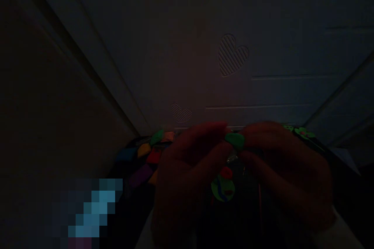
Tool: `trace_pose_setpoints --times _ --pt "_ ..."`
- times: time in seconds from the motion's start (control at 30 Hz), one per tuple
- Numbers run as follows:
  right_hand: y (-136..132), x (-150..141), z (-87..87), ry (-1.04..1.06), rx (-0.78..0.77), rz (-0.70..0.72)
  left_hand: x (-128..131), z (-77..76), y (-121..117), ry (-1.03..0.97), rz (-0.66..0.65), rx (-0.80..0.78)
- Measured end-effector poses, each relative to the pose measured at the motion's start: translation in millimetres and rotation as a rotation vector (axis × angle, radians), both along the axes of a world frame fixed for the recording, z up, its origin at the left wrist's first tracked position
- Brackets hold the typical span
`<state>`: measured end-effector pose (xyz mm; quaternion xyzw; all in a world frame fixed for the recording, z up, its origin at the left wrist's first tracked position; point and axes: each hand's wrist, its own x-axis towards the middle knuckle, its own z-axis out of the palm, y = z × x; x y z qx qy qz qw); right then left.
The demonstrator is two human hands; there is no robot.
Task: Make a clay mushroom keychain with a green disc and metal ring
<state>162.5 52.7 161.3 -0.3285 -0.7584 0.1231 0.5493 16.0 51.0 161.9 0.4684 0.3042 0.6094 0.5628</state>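
Observation:
In the dim light, a small green lump (235, 140), which looks like modelling clay, is held between my two hands. My left hand (187, 167) pinches it from the left with thumb and fingers closed. From the other side my right hand (286, 167) grips its right edge, fingers bent around it. A clear, shiny bit, perhaps plastic wrap (232, 158), shows just under the lump. Below the hands lies a round green clay disc (222, 190) with a blue wavy strip and dark red pieces on it. A red clay ring (226, 172) touches its upper edge.
Several coloured clay blocks, among them a purple one (140, 175) and a blue one (126, 155), lie to the left. Green flower-like shapes (304, 132) sit at the far right. A pale panel with a striped heart (232, 55) rises behind. The lower left is pixelated.

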Motion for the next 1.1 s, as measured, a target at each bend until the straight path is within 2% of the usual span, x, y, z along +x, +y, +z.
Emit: trace_pose_setpoints --times 0.27,0.47,0.63,0.83,1.1 --pt "-0.2 0.6 -5.5 0.120 -0.059 0.014 -0.2 2.4 0.1 0.020 -0.077 -0.032" --pt "0.8 2.8 -3.7 -0.074 0.048 -0.038 -0.2 0.8 2.5 -0.033 -0.136 -0.067" --pt "2.6 1.3 -2.1 -0.125 0.086 -0.048 -0.3 3.7 2.5 -0.082 -0.060 -0.117" --pt "4.0 1.7 -2.9 -0.201 0.093 -0.070 1.7 7.2 2.8 -0.021 0.018 -0.156" --pt "6.5 1.9 -1.3 -0.234 0.100 -0.088 -1.6 2.9 5.0 0.001 -0.013 -0.134"
